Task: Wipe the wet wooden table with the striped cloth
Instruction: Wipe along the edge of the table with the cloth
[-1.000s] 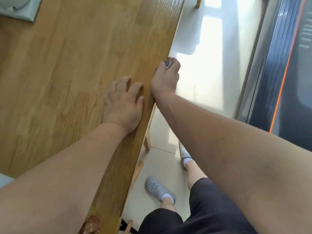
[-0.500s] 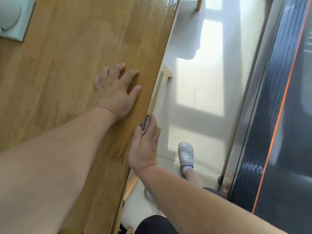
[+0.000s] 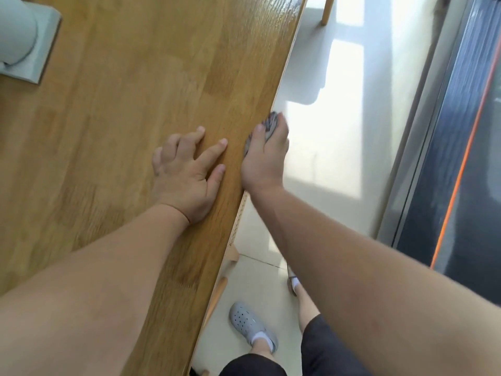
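Striped cloth [image 3: 270,125] inside right grip [image 3: 264,161]

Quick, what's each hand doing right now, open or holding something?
Left hand: open, fingers spread, resting on the table.
Right hand: gripping the cloth against the table's edge.

The wooden table [image 3: 130,85] is seen running from near left to far right, with a glossy sheen showing at its far end. The left hand [image 3: 187,172] is laid flat on the top, fingers spread, just beside the right edge. The striped cloth [image 3: 269,124] is gripped in the right hand [image 3: 264,161] and pressed against that edge. A grey block [image 3: 24,42] is set at the far left. A grey clog [image 3: 248,325] is planted on the pale floor [image 3: 325,164] below.
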